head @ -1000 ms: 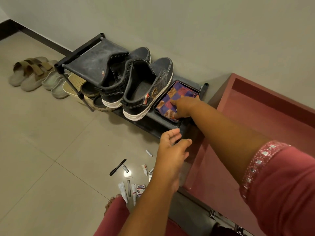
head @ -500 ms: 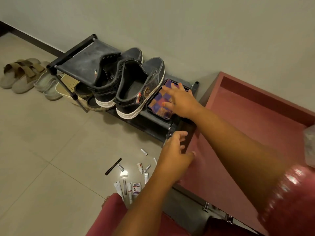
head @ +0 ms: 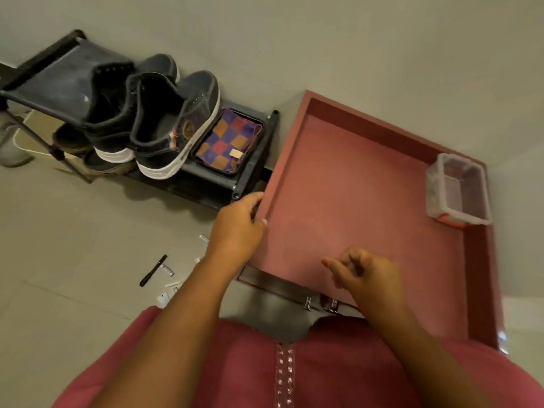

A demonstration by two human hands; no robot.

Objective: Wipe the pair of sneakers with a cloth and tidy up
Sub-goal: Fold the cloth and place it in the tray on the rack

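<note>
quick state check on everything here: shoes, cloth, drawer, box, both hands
sneakers: paired upright on rack
checked cloth: folded, lying in black tray
red drawer: pulled open
clear box: lidless, in drawer's corner
left hand: grips drawer's side wall
right hand: loosely curled, holds nothing

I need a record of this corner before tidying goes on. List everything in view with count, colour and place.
sneakers: 2, dark with white soles, side by side on the rack's top shelf
checked cloth: 1, purple, orange and red, folded in a dark tray right of the sneakers
shoe rack: 1, black, against the wall
drawer: 1, reddish, open
plastic container: 1, clear, drawer's far right corner
pen: 1, black, on the floor
left hand: grips the drawer's left wall
right hand: loosely curled above the drawer, holding nothing
</note>
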